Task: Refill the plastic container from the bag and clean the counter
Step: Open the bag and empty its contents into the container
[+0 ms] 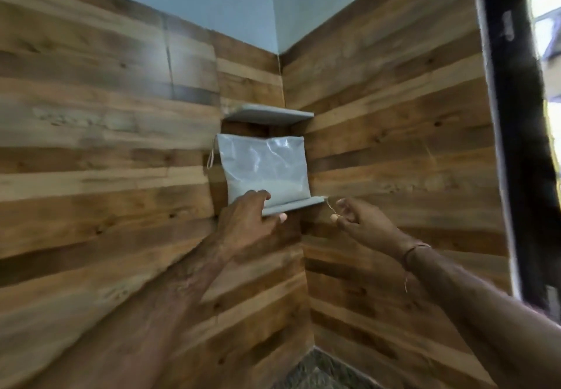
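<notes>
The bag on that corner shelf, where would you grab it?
Probably its full lower half, from the open front: the bag stands upright in the corner, walls behind and beside it, another shelf close above, and its top looks slack and empty.
</notes>
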A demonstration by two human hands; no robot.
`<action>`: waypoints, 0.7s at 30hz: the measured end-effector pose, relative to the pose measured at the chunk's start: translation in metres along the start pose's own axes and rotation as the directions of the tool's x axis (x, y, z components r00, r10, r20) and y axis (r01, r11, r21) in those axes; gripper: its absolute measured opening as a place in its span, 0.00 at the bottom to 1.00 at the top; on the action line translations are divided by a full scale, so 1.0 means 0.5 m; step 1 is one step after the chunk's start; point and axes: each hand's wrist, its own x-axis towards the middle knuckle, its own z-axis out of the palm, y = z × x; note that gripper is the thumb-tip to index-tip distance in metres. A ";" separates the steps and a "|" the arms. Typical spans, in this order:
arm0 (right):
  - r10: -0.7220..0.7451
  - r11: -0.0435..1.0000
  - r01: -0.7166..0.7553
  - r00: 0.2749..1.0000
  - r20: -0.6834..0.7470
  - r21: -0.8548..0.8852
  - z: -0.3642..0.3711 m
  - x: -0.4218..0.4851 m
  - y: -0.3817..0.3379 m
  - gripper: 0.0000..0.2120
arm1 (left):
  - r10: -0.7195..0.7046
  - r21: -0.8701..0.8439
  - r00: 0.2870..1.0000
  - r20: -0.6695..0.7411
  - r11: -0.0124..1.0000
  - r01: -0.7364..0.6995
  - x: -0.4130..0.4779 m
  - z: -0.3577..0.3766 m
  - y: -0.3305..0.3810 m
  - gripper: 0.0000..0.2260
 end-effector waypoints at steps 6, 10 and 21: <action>-0.079 0.995 0.076 0.996 -0.036 -0.067 0.081 0.305 -0.041 0.22 | 0.117 0.127 0.985 -0.128 0.987 -0.101 0.266 -0.009 -0.149 0.33; -0.098 0.975 0.096 0.995 0.002 -0.198 0.134 0.492 -0.074 0.26 | 0.236 0.335 0.949 -0.209 0.929 -0.158 0.410 -0.006 -0.227 0.31; -0.110 0.887 0.115 0.993 0.036 -0.447 0.179 0.805 -0.109 0.38 | 0.311 0.491 0.894 -0.322 0.863 -0.123 0.593 0.036 -0.322 0.26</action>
